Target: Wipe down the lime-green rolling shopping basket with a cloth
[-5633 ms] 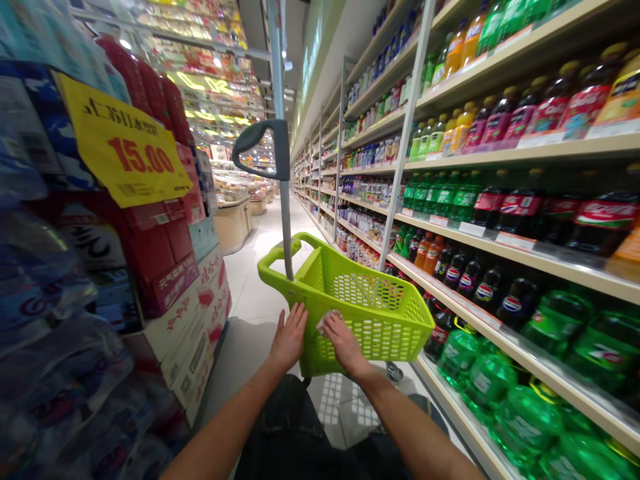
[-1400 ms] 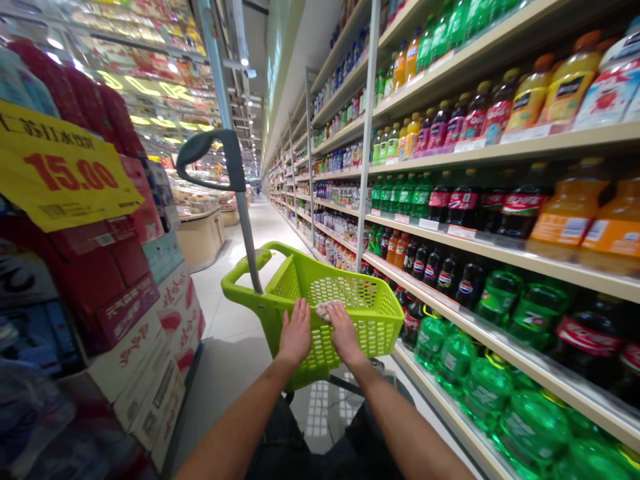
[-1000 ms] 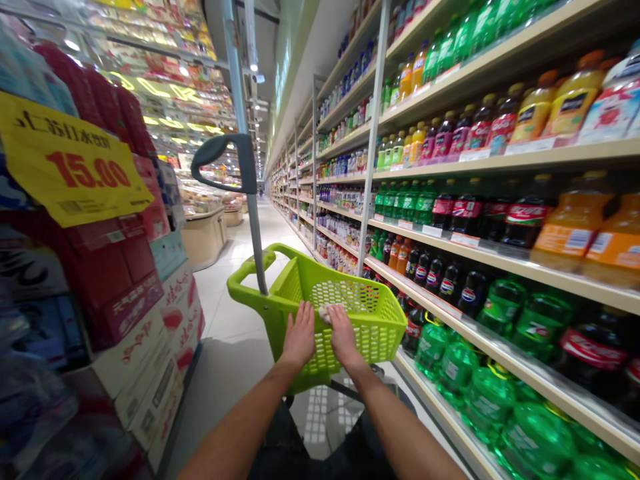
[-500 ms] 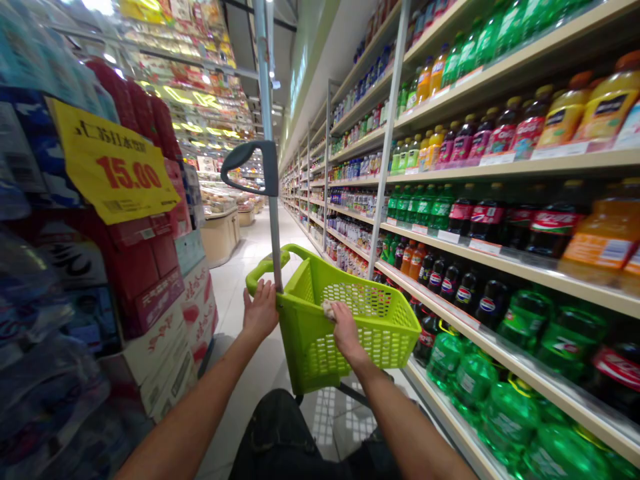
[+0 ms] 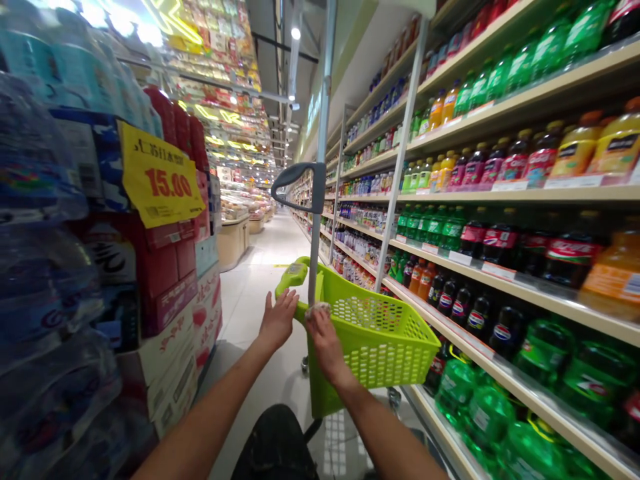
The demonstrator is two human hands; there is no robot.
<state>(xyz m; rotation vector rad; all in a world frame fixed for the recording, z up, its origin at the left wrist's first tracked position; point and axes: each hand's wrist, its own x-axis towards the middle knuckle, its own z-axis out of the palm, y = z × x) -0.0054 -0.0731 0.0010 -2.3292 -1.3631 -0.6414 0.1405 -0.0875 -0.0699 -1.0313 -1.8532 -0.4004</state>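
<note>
A green wheeled shopping basket stands before me, with a grey upright pole and a dark grey handle rising from its near end. My left hand lies against the rim beside the basket's green grip, its fingers stretched out. In my right hand is a small crumpled whitish cloth, pressed on the basket's top rim near the pole's foot. The fingers partly cover the cloth. No goods show inside the part of the basket that I can see.
Shelves of bottled drinks run along the right, close to the basket. Stacked cartons and wrapped bottles stand at the left under a yellow price sign. A tiled aisle stretches ahead between them.
My right hand has slid the cloth left along the rim to near the pole. The view has shifted, so basket and left hand appear farther right. The left hand stays at the grip.
</note>
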